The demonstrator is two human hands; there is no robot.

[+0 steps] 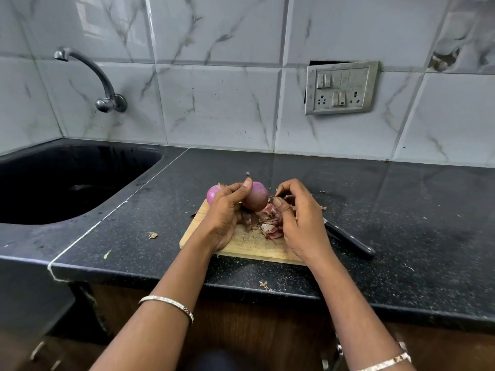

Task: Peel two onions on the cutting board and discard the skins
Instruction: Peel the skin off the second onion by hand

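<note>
Onion point(255, 198) in left hand point(227, 212), end toward right hand point(300, 218) pinching its skin point(272, 198)

Diffuse, medium-bright light with no hard shadows, only faint soft shading on the cutting board point(249, 245). Pale window-like glare on the wall tiles point(88, 20) top left; the glossy countertop point(348, 183) mirrors the tile joints. The sink point(67, 183) basin crushes to near black, detail lost. Wide-angle bowing of tile lines and counter edge toward the borders. Centre sharp — bottom strip soft.
</note>
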